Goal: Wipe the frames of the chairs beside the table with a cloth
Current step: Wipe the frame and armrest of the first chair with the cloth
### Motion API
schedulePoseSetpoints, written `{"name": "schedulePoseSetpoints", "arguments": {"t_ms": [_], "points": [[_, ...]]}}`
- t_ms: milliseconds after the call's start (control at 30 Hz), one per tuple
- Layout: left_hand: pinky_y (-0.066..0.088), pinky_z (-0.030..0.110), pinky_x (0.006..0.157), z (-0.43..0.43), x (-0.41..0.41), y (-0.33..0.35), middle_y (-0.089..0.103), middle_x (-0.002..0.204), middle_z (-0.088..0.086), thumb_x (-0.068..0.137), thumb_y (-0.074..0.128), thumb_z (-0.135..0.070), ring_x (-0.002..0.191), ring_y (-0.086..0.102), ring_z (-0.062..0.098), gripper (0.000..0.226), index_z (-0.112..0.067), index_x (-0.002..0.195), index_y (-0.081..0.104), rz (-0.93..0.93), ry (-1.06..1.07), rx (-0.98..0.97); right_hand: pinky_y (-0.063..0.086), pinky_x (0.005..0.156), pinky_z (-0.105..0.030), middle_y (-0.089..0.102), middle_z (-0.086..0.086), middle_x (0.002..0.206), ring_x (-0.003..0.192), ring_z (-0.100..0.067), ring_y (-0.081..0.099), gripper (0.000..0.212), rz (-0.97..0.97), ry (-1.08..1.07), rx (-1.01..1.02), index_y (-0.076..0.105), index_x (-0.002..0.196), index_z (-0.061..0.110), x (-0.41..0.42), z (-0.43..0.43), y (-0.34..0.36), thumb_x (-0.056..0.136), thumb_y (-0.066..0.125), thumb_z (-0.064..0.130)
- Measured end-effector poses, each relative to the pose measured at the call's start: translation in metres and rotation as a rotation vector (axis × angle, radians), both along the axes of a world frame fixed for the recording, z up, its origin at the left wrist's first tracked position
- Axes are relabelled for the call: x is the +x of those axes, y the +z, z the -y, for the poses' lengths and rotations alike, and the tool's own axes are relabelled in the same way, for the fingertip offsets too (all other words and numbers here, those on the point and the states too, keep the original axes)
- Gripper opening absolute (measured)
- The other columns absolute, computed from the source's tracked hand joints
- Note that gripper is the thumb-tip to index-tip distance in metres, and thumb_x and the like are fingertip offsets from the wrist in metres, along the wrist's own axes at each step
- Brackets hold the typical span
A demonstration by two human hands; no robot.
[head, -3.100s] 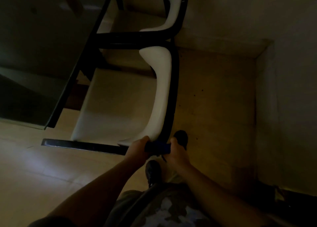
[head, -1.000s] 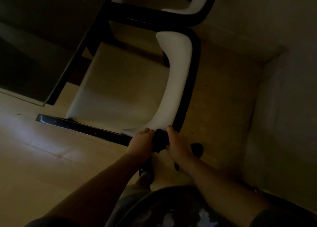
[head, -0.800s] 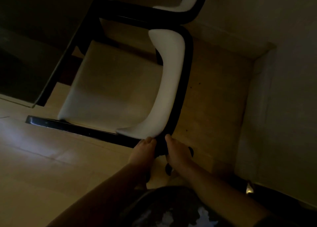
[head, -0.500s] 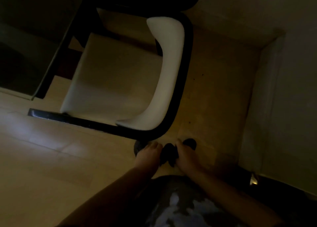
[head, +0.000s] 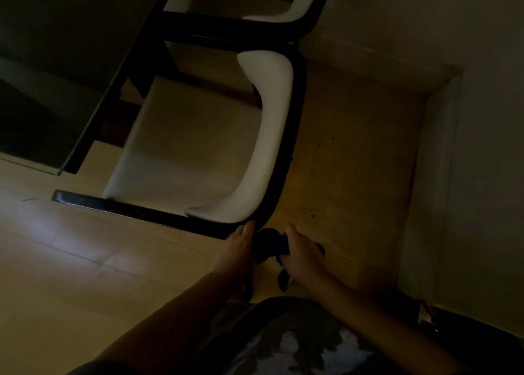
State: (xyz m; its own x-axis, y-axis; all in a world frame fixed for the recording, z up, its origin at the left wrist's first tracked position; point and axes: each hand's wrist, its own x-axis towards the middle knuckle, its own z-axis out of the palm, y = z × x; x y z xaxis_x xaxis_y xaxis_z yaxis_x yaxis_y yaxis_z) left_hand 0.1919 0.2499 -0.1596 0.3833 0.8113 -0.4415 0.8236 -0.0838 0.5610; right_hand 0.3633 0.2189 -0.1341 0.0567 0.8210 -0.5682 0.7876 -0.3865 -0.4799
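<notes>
The room is dim. A chair with a white seat and curved white backrest has a black frame (head: 295, 136) running around it. Just below the frame's near corner, both hands hold a dark blue cloth (head: 276, 242). My left hand (head: 236, 250) grips the cloth's left end, fingertips close to the frame corner. My right hand (head: 302, 254) grips the right end. The cloth sits slightly off the frame. A second chair (head: 306, 8) of the same kind stands farther away.
A dark table (head: 65, 71) stands to the left with its edge over the chair seats. A pale wall (head: 467, 147) closes the right side, leaving a narrow strip of wooden floor (head: 354, 162). My dark shoes show under the hands.
Both hands and the cloth have come off the frame's near corner and pulled back slightly toward me. The view has shifted a little.
</notes>
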Motion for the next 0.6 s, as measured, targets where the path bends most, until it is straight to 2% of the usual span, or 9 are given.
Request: {"name": "schedulePoseSetpoints", "arguments": {"t_ms": [100, 233, 367, 433, 533, 600], "points": [[0.05, 0.045, 0.091, 0.0, -0.002, 0.001, 0.05, 0.133, 0.014, 0.089, 0.058, -0.02, 0.114, 0.054, 0.034, 0.067, -0.01, 0.147, 0.026, -0.056, -0.051, -0.009, 0.041, 0.055, -0.041, 0.058, -0.005, 0.082, 0.07, -0.026, 0.059, 0.023, -0.013, 0.002, -0.011, 0.04, 0.095, 0.018, -0.002, 0.0, 0.002, 0.088, 0.062, 0.022], [0.047, 0.039, 0.085, -0.005, 0.0, 0.006, 0.048, 0.129, 0.013, 0.092, 0.053, -0.022, 0.108, 0.055, 0.033, 0.065, -0.008, 0.149, 0.024, -0.158, -0.165, 0.002, 0.037, 0.054, -0.035, 0.06, -0.004, 0.084, 0.071, -0.025, 0.06, 0.022, 0.011, -0.03, -0.001, 0.041, 0.094, 0.019, 0.001, -0.002, 0.011, 0.087, 0.062, 0.023], [0.045, 0.039, 0.092, -0.008, 0.006, 0.011, 0.043, 0.135, 0.014, 0.093, 0.051, -0.024, 0.116, 0.052, 0.033, 0.07, -0.006, 0.15, 0.015, -0.286, -0.234, -0.048, 0.034, 0.055, -0.032, 0.059, -0.001, 0.086, 0.075, -0.023, 0.059, 0.021, 0.031, -0.021, -0.021, 0.043, 0.095, 0.019, 0.002, -0.001, 0.015, 0.085, 0.061, 0.024], [0.045, 0.039, 0.093, -0.012, 0.006, 0.015, 0.044, 0.135, 0.013, 0.092, 0.052, -0.024, 0.117, 0.052, 0.033, 0.066, -0.006, 0.148, 0.022, -0.284, -0.239, -0.067, 0.036, 0.057, -0.034, 0.056, 0.0, 0.084, 0.076, -0.024, 0.059, 0.022, 0.02, -0.01, -0.035, 0.041, 0.092, 0.02, 0.001, -0.005, 0.021, 0.084, 0.061, 0.022], [0.046, 0.035, 0.089, -0.025, 0.003, 0.022, 0.052, 0.124, 0.008, 0.09, 0.054, -0.026, 0.11, 0.056, 0.028, 0.039, -0.012, 0.126, 0.05, -0.224, -0.237, -0.046, 0.042, 0.062, -0.038, 0.059, -0.005, 0.089, 0.081, -0.028, 0.061, 0.021, -0.002, -0.024, -0.033, 0.043, 0.093, 0.017, 0.0, -0.015, 0.029, 0.083, 0.061, 0.021], [0.044, 0.032, 0.092, -0.037, 0.002, 0.022, 0.054, 0.121, 0.009, 0.093, 0.05, -0.021, 0.111, 0.055, 0.029, 0.029, -0.011, 0.119, 0.056, -0.146, -0.241, -0.013, 0.038, 0.062, -0.035, 0.06, -0.007, 0.091, 0.081, -0.027, 0.06, 0.018, -0.009, -0.064, -0.004, 0.042, 0.091, 0.018, -0.001, -0.026, 0.037, 0.085, 0.059, 0.022]]}}
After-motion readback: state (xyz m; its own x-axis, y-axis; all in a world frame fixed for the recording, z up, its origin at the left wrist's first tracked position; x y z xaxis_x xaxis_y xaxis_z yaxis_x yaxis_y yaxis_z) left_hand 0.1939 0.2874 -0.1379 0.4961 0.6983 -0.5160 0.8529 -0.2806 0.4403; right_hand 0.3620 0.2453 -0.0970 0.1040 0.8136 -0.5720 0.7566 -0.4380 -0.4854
